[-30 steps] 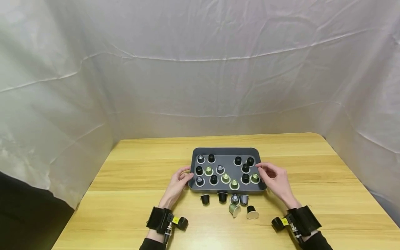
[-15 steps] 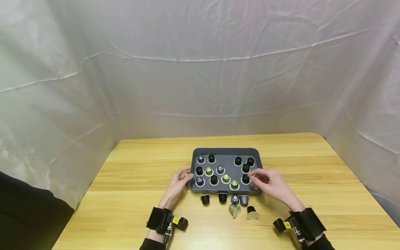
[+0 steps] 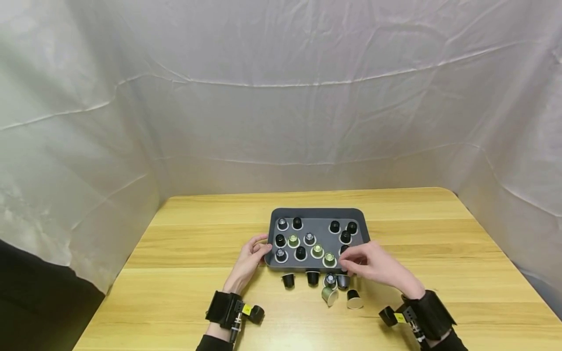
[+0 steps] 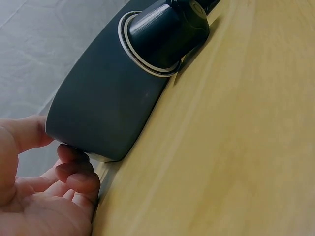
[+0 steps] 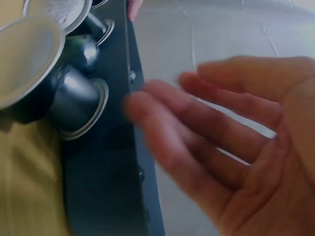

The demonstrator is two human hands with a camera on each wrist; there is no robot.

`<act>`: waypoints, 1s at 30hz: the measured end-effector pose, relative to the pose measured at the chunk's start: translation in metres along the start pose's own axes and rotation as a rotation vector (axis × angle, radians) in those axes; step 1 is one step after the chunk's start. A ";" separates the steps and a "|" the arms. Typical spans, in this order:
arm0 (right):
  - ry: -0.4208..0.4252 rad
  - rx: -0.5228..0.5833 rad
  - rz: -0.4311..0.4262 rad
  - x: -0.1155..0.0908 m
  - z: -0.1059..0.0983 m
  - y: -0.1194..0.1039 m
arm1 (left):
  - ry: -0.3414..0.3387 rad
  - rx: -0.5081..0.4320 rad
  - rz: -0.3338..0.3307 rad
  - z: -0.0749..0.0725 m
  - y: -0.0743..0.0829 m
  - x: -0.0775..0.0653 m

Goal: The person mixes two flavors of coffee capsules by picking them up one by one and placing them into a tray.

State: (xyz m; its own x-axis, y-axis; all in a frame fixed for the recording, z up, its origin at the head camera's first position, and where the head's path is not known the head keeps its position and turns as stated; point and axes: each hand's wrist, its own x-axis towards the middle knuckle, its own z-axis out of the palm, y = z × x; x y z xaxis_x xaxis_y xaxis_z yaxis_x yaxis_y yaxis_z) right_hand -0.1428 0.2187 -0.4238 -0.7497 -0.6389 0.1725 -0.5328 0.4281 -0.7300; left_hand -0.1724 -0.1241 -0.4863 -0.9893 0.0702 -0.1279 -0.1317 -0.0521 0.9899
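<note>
Wooden table bears tray; left hand pinches its left side, I guess for steadiness; right hand is loosely spread.

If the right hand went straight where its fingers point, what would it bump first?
Probably the green pod just ahead in the tray, but the right hand might pass above it.

Tray looks smooth and matt, can't tell if metal or plastic. The dark coffee capsule has a properly glossy, lacquered look. Surface is smooth-looking wood grain, backdrop sheet creased and faintly shiny.
</note>
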 end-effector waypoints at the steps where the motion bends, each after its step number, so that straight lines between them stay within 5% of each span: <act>1: -0.031 -0.001 -0.010 0.001 0.000 -0.001 | -0.001 0.001 0.000 0.000 0.000 0.000; 9: -0.198 -0.080 -0.017 0.006 0.001 -0.010 | 0.005 -0.002 -0.001 0.001 0.001 -0.001; 17: -0.327 -0.038 0.014 0.011 0.006 -0.016 | 0.010 0.001 0.001 0.001 0.001 -0.001; 30: -0.317 -0.158 0.050 0.013 0.013 -0.024 | 0.002 0.005 0.002 0.000 0.001 -0.001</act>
State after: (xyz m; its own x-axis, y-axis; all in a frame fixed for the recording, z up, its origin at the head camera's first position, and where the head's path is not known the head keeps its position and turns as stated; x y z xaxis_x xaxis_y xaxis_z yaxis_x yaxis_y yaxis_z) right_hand -0.1345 0.1922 -0.4128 -0.6307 -0.7704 -0.0931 -0.5708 0.5418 -0.6170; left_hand -0.1710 -0.1239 -0.4848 -0.9897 0.0681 -0.1262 -0.1296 -0.0478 0.9904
